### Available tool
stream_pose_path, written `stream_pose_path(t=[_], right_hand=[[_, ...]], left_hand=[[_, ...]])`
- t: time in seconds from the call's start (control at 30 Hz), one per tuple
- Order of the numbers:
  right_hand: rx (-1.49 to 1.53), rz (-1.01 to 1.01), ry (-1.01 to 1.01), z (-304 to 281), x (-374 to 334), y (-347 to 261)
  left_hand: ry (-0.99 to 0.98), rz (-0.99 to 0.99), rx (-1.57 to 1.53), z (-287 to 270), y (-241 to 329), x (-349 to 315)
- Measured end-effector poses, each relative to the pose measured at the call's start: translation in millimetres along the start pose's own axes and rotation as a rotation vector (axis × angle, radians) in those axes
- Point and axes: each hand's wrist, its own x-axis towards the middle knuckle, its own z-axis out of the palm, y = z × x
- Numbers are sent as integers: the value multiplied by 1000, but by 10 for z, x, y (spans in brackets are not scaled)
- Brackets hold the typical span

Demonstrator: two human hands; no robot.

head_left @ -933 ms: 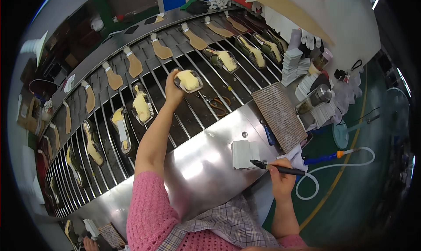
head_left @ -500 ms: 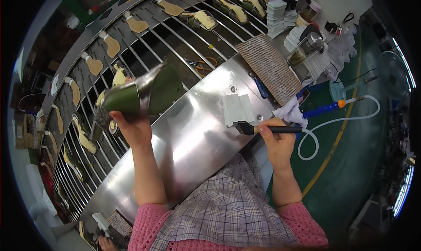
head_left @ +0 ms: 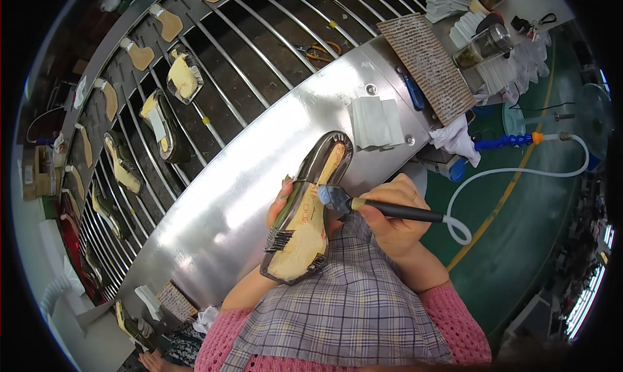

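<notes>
My left hand point(head_left: 280, 200) is wrapped round a dark green shoe upper on a last point(head_left: 302, 226), its pale underside turned up and its narrow end pointing away from me. Dark pleated edges show on both sides of its near, wider end. In my right hand point(head_left: 399, 223) is a brush point(head_left: 415, 211) with a black handle and a white hose point(head_left: 459, 230) at its back end. Its bluish-grey head point(head_left: 334, 198) is at the middle of the shoe's underside, seemingly touching it. Most of my left fingers are hidden beneath the shoe.
A shiny metal ledge point(head_left: 220, 223) runs before me, bearing white cloths point(head_left: 376, 123). Beyond it, a barred rack point(head_left: 250, 80) carries lasted shoes point(head_left: 185, 76) and tan sole-shaped pieces point(head_left: 170, 24). A corrugated board point(head_left: 428, 67) and glass jar point(head_left: 483, 46) stand right. Another person's hand point(head_left: 152, 360) shows lower left.
My left hand has brought the shoe from over the rack toward me and turned its underside up. My right hand has moved the brush left onto it. The view has shifted.
</notes>
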Motion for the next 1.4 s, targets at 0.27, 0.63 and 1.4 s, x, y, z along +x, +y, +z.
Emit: stream_pose_path(t=[0.27,0.63,1.4], right_hand=[[-194,-106,-70,31,-24,-43],[-88,67,-16,-104,122,463],[-85,-10,-179,-193,119,353]], left_hand=[[471,421,-230,388,-429,-27],[198,430,359,116,-294,12],[231,403,395,237,-385,-8]])
